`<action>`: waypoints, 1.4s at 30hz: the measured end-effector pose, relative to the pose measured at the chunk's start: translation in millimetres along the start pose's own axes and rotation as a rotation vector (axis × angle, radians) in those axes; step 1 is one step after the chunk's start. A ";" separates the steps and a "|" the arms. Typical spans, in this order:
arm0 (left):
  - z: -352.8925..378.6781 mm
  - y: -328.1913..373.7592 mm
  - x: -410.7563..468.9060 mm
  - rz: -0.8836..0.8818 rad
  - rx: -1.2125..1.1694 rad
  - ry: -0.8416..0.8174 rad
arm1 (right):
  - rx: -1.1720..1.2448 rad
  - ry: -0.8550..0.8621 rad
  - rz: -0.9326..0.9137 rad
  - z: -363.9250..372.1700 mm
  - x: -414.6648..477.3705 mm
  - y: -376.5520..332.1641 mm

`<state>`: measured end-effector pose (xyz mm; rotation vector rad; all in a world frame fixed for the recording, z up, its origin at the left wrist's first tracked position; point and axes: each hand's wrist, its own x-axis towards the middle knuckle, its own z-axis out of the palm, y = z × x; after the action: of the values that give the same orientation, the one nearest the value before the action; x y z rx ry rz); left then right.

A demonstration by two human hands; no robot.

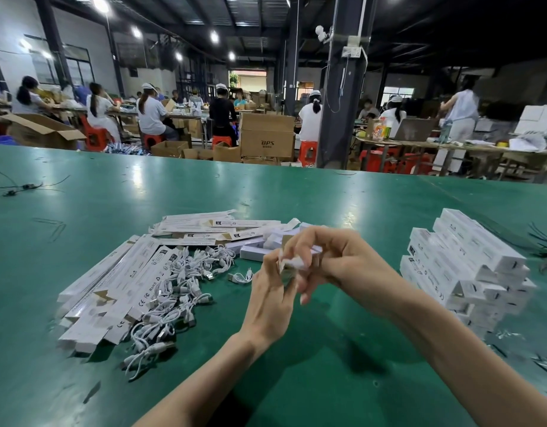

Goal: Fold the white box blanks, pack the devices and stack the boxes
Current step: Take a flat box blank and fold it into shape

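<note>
Hands first: left hand (272, 291) and right hand (337, 260) both pinch one white box (292, 264) held above the green table (81, 211), fingers curled at its end flap; detail is blurred. Judged mid-task. Stack of closed boxes (463, 266) sits at the right, done. Flat blanks (111, 288) and cable pile (179, 291) at the left remain. A few folded boxes (253, 251) lie just behind the hands. Path to the stack looks free.

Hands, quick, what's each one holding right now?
Left hand: closed, gripping the small white box.
Right hand: closed, pinching the same box.
</note>
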<state>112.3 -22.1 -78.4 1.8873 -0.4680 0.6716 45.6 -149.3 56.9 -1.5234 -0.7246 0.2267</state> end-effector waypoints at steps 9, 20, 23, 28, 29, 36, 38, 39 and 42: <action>-8.8 22.1 -3.9 0.029 -0.013 0.017 | 0.135 0.133 0.035 -12.4 0.4 -10.1; -10.1 21.2 -6.7 -0.032 0.021 0.027 | -0.250 0.060 -0.097 1.9 -5.1 -16.6; -10.2 21.1 -7.1 -0.038 0.043 0.030 | -0.254 0.083 -0.051 6.0 -4.0 -16.4; -10.5 20.8 -6.3 -0.043 0.045 0.003 | -0.255 0.103 0.034 6.0 -4.0 -14.2; -11.0 21.3 -6.4 -0.046 0.032 -0.003 | -0.314 0.096 0.027 6.4 -4.7 -14.2; -12.4 18.8 -4.6 -0.083 0.022 -0.034 | -0.445 0.049 0.024 8.3 -4.3 -11.5; -12.8 21.2 -3.7 -0.072 0.019 -0.028 | -0.443 0.098 -0.003 8.4 -2.4 -9.9; -12.8 22.5 -3.5 -0.068 0.022 -0.009 | -0.443 0.127 -0.029 8.3 -1.4 -8.8; -11.8 25.0 -5.6 -0.046 0.034 0.032 | -0.480 0.193 -0.154 11.2 0.2 -5.0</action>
<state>90.3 -20.9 -60.8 1.9106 -0.3939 0.6819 38.0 -140.3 60.5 -1.8995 -0.7709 -0.2254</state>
